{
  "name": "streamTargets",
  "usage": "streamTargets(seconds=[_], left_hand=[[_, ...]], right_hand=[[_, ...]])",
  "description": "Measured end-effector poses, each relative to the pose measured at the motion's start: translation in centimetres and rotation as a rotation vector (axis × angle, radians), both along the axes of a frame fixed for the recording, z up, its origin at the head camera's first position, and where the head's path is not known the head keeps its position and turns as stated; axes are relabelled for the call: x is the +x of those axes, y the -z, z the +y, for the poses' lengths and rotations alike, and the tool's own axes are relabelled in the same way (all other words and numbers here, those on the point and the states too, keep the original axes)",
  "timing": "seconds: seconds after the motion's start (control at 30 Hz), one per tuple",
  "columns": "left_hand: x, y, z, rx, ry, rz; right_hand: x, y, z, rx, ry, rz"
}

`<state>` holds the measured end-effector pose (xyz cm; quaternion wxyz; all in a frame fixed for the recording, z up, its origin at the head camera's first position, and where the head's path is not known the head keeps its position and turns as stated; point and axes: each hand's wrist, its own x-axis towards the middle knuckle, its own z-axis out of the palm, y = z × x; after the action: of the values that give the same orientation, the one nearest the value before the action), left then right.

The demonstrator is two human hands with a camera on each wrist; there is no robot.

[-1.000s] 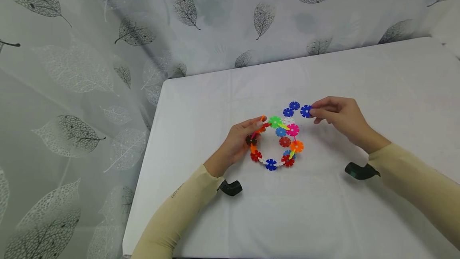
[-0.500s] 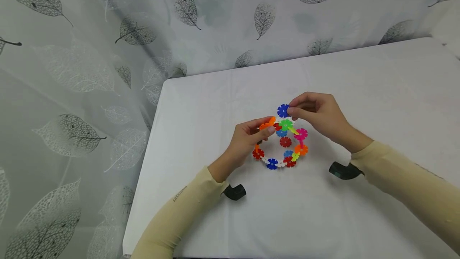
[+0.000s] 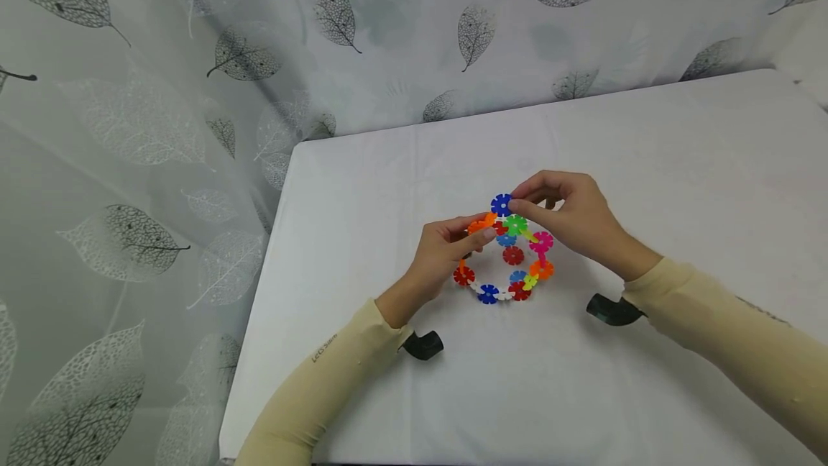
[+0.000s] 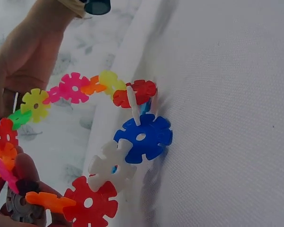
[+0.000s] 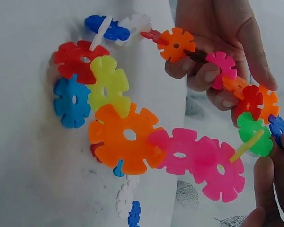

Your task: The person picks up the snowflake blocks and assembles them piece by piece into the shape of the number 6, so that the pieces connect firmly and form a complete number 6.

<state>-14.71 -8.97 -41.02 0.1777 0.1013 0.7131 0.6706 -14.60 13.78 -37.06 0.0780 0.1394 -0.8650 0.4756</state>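
My left hand (image 3: 446,249) holds the upper left side of a loop of interlocking notched snowflake discs, its fingers under an orange disc (image 5: 269,103). The chain mixes red, orange, pink, green (image 3: 515,224), yellow, white and dark blue discs. Its near side dips to the table around a blue disc (image 4: 144,137). My right hand (image 3: 569,211) pinches a separate-coloured blue disc (image 3: 501,204) between thumb and fingers. That disc is right beside the orange end disc and the green one, partly hidden by fingertips in the right wrist view.
Loose discs lie on the white table (image 3: 388,185): a red one (image 3: 513,255) and a light blue one (image 3: 507,239) inside the loop's outline. White (image 5: 125,196) and dark blue (image 5: 134,213) discs lie beyond the loop. A leaf-print curtain (image 3: 388,34) hangs behind.
My right hand has carried the blue disc leftward to the top of the loop. The left hand has shifted a little right, lifting and tilting the loop's upper left side.
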Motion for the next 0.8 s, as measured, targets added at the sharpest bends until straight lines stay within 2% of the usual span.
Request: streamTargets(seconds=[0.3, 0.5, 0.63, 0.8], left_hand=[[-0.23, 0.3, 0.14, 0.022, -0.012, 0.046], [-0.49, 0.52, 0.15, 0.02, -0.008, 0.057], [-0.66, 0.56, -0.05, 0.004, 0.013, 0.031], [-0.84, 0.41, -0.17, -0.014, 0.031, -0.008]], right_hand=[[-0.24, 0.29, -0.25, 0.067, -0.038, 0.144], [-0.31, 0.51, -0.52, 0.087, -0.061, 0.209], [-0.32, 0.36, -0.57, 0.095, -0.079, 0.206], [-0.33, 0.61, -0.59, 0.031, -0.1, 0.113]])
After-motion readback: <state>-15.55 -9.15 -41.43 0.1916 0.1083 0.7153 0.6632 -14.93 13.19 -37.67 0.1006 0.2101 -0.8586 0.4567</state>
